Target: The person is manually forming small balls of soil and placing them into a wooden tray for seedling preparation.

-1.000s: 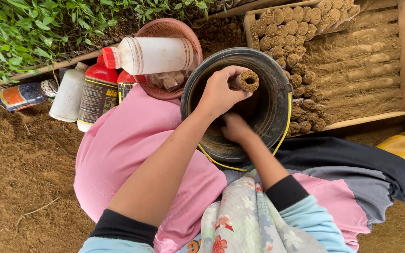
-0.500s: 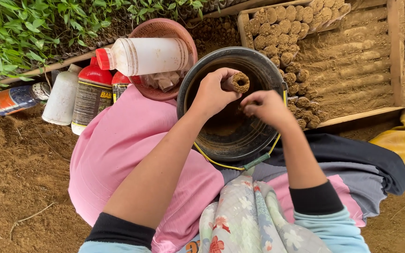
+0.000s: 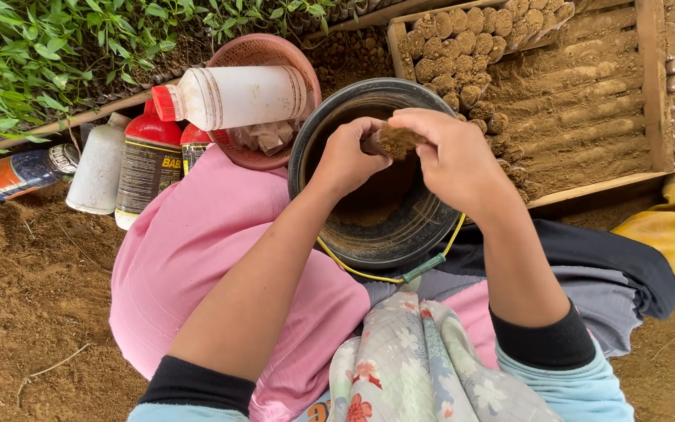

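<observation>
Your left hand and your right hand meet over the black bucket, both closed on the small soil plug that sits between them at about twelve o'clock from your lap; the left fingers wrap its near end, the right thumb and fingers pinch and cover the far end, so only the crumbly brown top shows; whether a sleeve or wrapper surrounds it you cannot tell from here. The plug looks light but fragile; packed earth of this kind will likely crumble if squeezed at the ends, so hold it round the sides with an even, gentle pressure and keep it over the bucket, where loose soil lies at the bottom. A yellow cord handle hangs off the bucket's rim at six o'clock. At one o'clock from the bucket a wooden tray holds rows of similar soil plugs standing close together, with bare furrowed earth beside them. At ten o'clock a white bottle with a red cap lies across a pink basket; further toward nine o'clock stand a red-topped bottle and a white jug; green seedlings fill the far corner at eleven o'clock.
</observation>
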